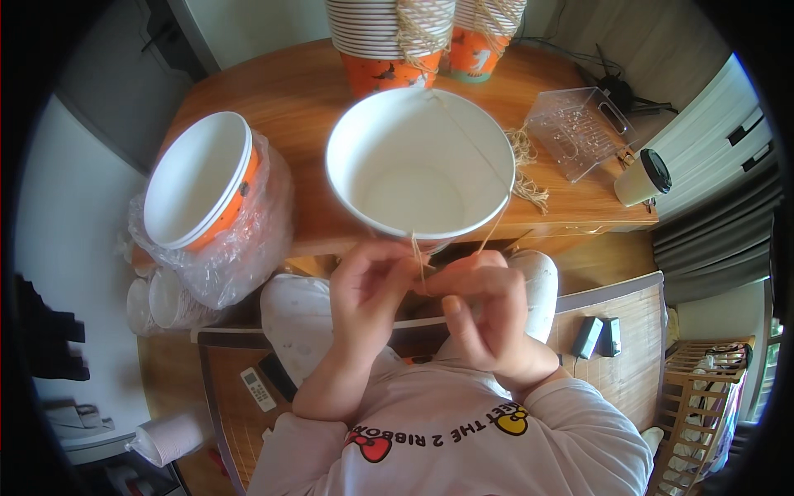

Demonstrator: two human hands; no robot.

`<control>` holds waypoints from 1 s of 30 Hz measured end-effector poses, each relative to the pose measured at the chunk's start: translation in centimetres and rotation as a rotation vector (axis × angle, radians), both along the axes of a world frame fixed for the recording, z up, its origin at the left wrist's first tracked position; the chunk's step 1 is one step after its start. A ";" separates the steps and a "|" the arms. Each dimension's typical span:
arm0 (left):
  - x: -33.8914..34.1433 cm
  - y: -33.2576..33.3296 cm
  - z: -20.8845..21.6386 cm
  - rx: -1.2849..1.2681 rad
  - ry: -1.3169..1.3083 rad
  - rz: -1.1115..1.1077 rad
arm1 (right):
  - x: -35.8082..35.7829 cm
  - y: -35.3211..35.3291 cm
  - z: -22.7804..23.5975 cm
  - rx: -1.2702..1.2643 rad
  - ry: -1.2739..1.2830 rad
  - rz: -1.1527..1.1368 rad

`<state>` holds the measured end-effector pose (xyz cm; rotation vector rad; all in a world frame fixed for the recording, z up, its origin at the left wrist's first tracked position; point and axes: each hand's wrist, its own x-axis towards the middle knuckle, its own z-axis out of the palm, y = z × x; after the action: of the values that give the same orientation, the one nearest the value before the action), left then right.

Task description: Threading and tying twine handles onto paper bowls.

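Note:
A large white paper bucket [413,194] stands at the table's near edge, its mouth facing up toward me. Thin twine [467,136] runs from its far rim across the opening to the near right side and down to my fingers. Just below the near rim, my left hand [372,281] pinches the twine between thumb and fingers. Close beside it, my right hand [488,302] has its fingers curled on the same twine, with the thumb sticking out. The exact grip of the fingertips is partly hidden.
Stacked orange-and-white buckets [389,41] with twine handles stand behind. Left are more buckets [198,182] in clear plastic wrap. On the right lie a twine bundle [525,169], a clear plastic box [579,132] with small pieces, and a lidded cup [643,178].

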<state>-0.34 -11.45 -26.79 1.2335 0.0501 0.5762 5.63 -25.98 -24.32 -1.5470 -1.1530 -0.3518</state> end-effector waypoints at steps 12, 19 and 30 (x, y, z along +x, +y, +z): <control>0.4 -0.3 -1.2 -0.321 -0.142 -0.139 | -0.1 0.8 -1.4 -0.033 0.104 -0.274; 0.4 -0.5 -0.9 -0.344 -0.126 -0.147 | 1.0 1.0 -0.4 0.071 -0.183 -0.314; 0.5 0.1 -1.1 -0.246 -0.190 -0.193 | 1.2 0.7 -0.4 0.055 -0.158 -0.298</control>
<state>0.11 -11.31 -27.85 0.9285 -0.1523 0.5002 6.83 -25.30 -24.75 -1.6673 -1.0220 -0.7099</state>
